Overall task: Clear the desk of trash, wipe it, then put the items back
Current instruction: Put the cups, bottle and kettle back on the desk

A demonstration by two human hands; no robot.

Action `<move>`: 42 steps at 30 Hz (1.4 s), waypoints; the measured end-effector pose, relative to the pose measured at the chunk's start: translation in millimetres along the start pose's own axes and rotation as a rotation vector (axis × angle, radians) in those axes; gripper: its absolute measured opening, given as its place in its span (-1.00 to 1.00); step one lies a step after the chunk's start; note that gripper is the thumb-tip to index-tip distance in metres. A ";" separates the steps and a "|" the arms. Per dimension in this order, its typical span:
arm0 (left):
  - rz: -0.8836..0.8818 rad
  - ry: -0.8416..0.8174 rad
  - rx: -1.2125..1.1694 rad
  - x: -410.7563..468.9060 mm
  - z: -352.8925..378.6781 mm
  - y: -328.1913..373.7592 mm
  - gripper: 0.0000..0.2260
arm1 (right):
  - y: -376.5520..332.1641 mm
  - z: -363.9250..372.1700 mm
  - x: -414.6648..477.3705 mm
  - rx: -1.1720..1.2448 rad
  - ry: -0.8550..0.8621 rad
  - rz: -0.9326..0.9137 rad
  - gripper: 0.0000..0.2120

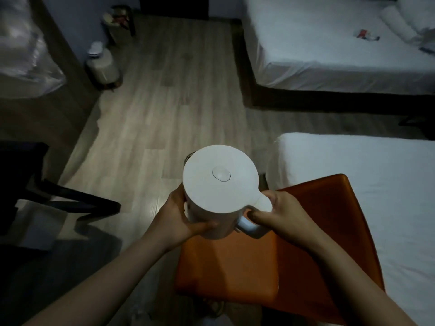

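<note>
A person is holding a white kettle [217, 182] (lid down) over the far edge of an orange chair [230, 267] seat, left hand [181, 220] fingers curling round its body, right hand [282, 212] clamping its handle.

We are looking into a dim, bluish room. The round white plastic kettle [217, 182] is catching the most light, and the pale wooden plank floor [164, 102] is shining a little beside it. The corners are going dark. The white-sheeted bed [329, 55] is bending at the edge, and the top left is looking smeared.
</note>
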State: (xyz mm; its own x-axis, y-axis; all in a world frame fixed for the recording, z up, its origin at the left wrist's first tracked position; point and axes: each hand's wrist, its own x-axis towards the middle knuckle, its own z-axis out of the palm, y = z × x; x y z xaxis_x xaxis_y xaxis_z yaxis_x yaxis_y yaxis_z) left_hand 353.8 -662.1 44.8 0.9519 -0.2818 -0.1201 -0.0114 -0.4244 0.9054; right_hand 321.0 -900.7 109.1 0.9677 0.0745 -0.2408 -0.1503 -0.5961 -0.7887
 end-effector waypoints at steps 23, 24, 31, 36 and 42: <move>-0.209 0.623 -0.178 -198.1 -318.9 -94.3 -0.18 | -300.2 258.9 47.7 -0.135 -0.391 -0.389 -0.84; -0.213 0.646 -0.216 -206.1 -328.8 -96.8 -0.17 | -311.4 268.2 48.4 -0.140 -0.414 -0.406 -0.85; -0.190 0.832 -0.303 -248.5 -380.1 -96.1 -0.14 | -378.2 318.4 63.0 -0.168 -0.538 -0.559 -0.82; -0.200 0.934 -0.252 -255.6 -405.5 -91.8 -0.14 | -410.5 346.8 90.3 -0.180 -0.600 -0.679 -0.80; -0.254 1.111 -0.093 -241.5 -431.7 -89.3 -0.25 | -451.0 373.9 141.0 -0.168 -0.750 -0.785 -0.82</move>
State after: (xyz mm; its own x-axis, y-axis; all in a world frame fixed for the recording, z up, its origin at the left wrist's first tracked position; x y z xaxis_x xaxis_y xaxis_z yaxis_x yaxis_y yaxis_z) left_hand 257.0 -184.6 168.7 0.6682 0.7396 0.0807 0.1989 -0.2821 0.9385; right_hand 449.6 -322.5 219.3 0.4049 0.9138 -0.0334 0.5379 -0.2676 -0.7994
